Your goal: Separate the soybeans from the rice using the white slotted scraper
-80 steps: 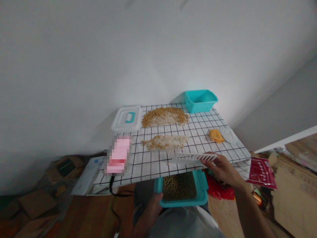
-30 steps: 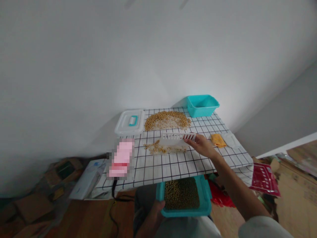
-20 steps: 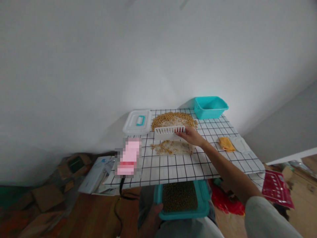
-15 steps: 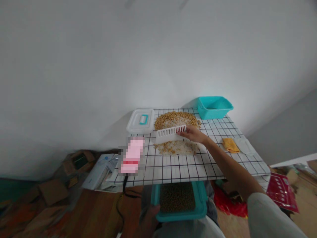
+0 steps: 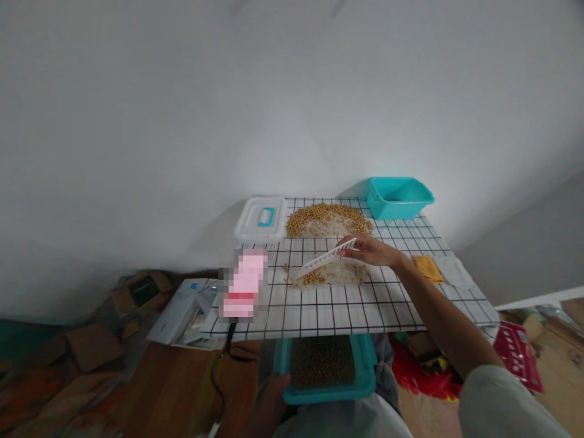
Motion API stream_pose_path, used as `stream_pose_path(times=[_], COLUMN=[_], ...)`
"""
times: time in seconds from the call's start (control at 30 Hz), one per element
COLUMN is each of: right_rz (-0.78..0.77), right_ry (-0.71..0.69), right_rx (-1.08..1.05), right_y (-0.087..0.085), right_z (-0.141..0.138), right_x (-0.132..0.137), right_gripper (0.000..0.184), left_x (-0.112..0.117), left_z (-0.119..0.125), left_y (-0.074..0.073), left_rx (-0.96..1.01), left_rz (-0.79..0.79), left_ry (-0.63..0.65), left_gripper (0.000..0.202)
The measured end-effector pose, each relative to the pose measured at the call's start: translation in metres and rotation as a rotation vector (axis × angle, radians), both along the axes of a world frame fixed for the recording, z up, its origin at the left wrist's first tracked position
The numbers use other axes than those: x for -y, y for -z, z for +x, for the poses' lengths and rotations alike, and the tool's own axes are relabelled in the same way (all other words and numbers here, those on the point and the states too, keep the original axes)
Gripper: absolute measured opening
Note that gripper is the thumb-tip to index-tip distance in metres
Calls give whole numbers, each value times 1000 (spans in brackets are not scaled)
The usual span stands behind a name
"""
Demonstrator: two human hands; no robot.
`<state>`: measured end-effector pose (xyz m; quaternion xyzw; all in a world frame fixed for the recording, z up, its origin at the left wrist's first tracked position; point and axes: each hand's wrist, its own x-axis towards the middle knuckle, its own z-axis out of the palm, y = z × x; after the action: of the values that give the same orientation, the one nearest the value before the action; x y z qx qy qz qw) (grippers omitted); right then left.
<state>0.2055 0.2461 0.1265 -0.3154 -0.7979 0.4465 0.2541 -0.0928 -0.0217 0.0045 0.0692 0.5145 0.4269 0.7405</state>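
My right hand (image 5: 375, 251) reaches over the checked table (image 5: 347, 304) and grips one end of a white slotted scraper (image 5: 325, 258). The scraper slants down to the left, its far end at the near pile of beans and rice (image 5: 329, 275). A larger pile of yellow beans with rice (image 5: 329, 220) lies beyond it. My left hand (image 5: 270, 403) holds the left edge of a teal tray (image 5: 326, 372) full of beans, below the table's front edge on my lap.
An empty teal tub (image 5: 398, 197) stands at the back right, a clear lid with teal handle (image 5: 261, 219) at the back left. An orange cloth (image 5: 427, 268) lies right. A pink blurred object (image 5: 243, 283) sits left. Boxes and papers litter the floor.
My right hand carried the scraper from the table's front edge up to the far pile, then back to the near pile, tilting it down to the left. The left hand kept the tray.
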Motion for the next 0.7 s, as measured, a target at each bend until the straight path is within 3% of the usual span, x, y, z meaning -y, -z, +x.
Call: stream_pose_path(times=[0.2,0.4,0.7], right_rz=[-9,72,135], right_ry=[20,209,360], right_rx=[-14,-34,92], right_y=[-6,-2,-14], right_z=[10,11,-29], right_x=[10,23,97], right_gripper=[27,29,27], left_x=[4,0,-2], left_z=[-2,-6,-13], left_y=[8,23,20], left_rx=[-38,79,42], left_rz=[41,43,-12], left_ry=[50,1,5], left_gripper=[30,39,44])
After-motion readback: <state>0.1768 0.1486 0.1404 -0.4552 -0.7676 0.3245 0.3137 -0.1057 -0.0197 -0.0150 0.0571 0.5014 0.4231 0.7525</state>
